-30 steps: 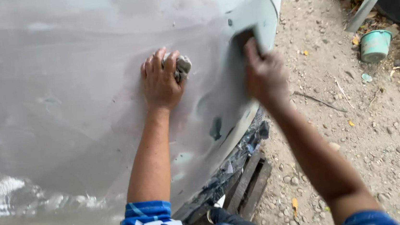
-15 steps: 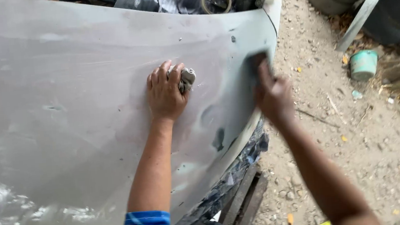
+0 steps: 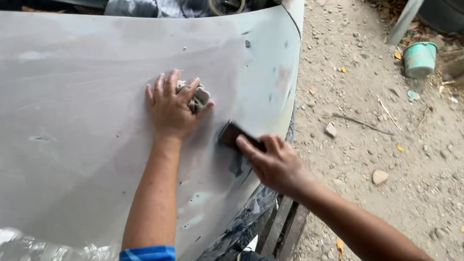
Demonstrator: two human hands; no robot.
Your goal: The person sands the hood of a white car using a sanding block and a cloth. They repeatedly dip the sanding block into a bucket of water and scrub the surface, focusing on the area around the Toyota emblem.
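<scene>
Sanding in hand, I judge: my right hand [image 3: 277, 163] presses a block [image 3: 232, 134] on the panel [image 3: 73, 105], left hand [image 3: 171, 108] beside it closed on a rag [image 3: 200, 97]; next stroke needs flat, even pressure.

A pale grey car panel [image 3: 73, 105], a dark brown sanding block [image 3: 235, 134], a grey rag [image 3: 200, 97], a teal cup [image 3: 420, 59].
</scene>
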